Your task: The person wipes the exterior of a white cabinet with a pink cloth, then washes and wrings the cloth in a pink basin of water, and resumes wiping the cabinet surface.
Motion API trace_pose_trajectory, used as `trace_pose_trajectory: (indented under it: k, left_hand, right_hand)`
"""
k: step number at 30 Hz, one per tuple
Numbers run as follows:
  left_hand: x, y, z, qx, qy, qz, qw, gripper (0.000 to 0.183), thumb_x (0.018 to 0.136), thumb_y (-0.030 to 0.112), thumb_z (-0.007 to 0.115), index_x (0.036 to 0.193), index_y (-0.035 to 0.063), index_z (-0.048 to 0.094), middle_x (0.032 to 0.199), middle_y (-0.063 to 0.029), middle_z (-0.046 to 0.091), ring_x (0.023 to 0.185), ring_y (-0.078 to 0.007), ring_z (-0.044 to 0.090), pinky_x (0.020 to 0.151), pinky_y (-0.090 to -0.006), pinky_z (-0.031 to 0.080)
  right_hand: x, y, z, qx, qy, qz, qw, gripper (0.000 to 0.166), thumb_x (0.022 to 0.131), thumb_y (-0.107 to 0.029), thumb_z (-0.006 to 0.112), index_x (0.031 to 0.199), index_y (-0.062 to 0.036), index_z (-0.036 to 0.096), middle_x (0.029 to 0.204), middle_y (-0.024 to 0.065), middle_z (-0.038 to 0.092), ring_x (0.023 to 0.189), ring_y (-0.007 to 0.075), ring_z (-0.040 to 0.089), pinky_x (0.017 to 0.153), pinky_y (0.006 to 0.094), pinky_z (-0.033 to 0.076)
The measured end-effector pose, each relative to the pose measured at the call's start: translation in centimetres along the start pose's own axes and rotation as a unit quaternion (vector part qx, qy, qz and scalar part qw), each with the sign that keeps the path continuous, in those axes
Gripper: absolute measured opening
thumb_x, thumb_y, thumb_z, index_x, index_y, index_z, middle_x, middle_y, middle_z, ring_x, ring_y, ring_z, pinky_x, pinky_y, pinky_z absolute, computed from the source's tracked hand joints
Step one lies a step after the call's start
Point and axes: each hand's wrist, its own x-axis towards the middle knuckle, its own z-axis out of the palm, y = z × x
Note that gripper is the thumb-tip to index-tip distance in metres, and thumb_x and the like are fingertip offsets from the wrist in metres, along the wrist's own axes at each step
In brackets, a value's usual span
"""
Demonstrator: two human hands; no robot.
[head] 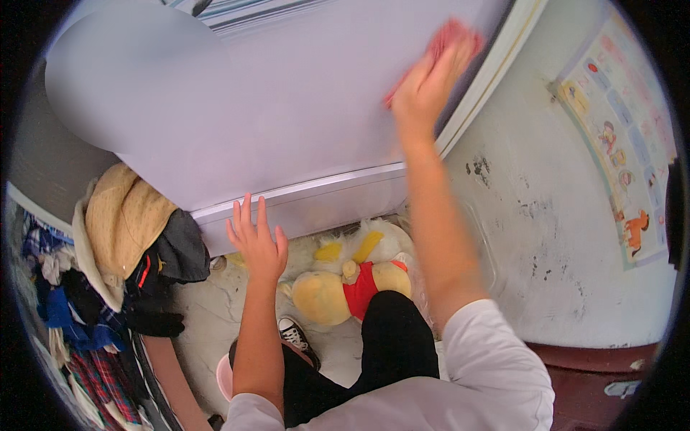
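Observation:
In the head view, my right hand (pixel 423 102) presses a red cloth (pixel 452 40) to the upper right part of a pale lilac panel (pixel 280 108). The hand and cloth are slightly blurred. My left hand (pixel 259 242) has its fingers spread and holds nothing. It hovers by the silvery lower edge strip (pixel 318 186) of the panel; whether the fingertips touch it I cannot tell. Below, a yellow plush bear (pixel 323 296) in a red shirt lies on its side on the floor, partly behind my knee. A white fluffy plush toy (pixel 388 237) with yellow parts lies against the panel's base.
Clothes (pixel 102 345) and a tan hat-like item (pixel 129 215) are heaped at the left. A pink bucket-like container (pixel 223 377) stands by my leg. On the right, a scuffed white wall (pixel 512 215) carries an illustrated poster (pixel 620 145). A dark red chest or cabinet (pixel 587 372) sits lower right.

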Motion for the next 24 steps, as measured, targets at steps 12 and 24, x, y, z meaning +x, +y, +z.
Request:
trace_pose_trajectory:
  k: [12,24]
  left_hand:
    - [0.0,-0.7,-1.4,-0.013,0.038,-0.056,0.998,0.061,0.095,0.011,0.063,0.155,0.0017,0.051,0.169,-0.0192,0.035,0.158,-0.0429,0.027,0.125,-0.0611,0.021]
    - [-0.2,-3.1,-2.2,-0.032,0.030,-0.106,0.993,0.060,0.095,0.011,0.065,0.152,-0.0016,0.050,0.167,-0.0238,0.036,0.153,-0.0457,0.034,0.122,-0.0589,0.030]
  right_hand:
    - [-15.0,-2.3,-0.9,0.143,-0.449,-0.407,0.782,0.052,0.097,-0.015,0.057,0.149,-0.0115,0.062,0.154,0.0065,0.061,0.143,0.0241,0.057,0.123,0.0430,0.043]
    - [8.6,-10.8,3.3,0.039,-0.161,-0.400,0.902,0.064,0.090,-0.001,0.058,0.154,0.0010,0.054,0.159,0.0202,0.054,0.151,0.0375,0.048,0.127,0.0515,0.034]
